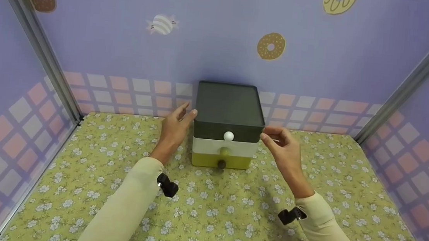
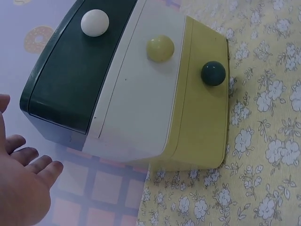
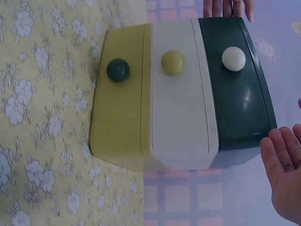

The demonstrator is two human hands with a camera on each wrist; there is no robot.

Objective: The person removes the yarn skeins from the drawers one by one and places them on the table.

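Note:
A small chest of three stacked drawers stands against the back wall. Its top drawer (image 1: 211, 130) is dark green with a white knob (image 1: 228, 136). The middle drawer (image 2: 146, 87) is white with a yellow-green knob (image 2: 160, 48), and the bottom drawer (image 3: 120, 113) is yellow-green with a dark green knob (image 3: 117, 70). All three fronts sit flush. My left hand (image 1: 175, 126) is at the left side of the top drawer, fingers loosely extended. On the opposite side, my right hand (image 1: 284, 148) has relaxed fingers by the top drawer's right front corner; whether they touch it I cannot tell.
A flower-patterned cloth (image 1: 210, 213) covers the table. Behind it rises a purple wall (image 1: 205, 49) with donut and candy prints and a checked band. Side walls with metal corner posts (image 1: 407, 90) close in the left and right.

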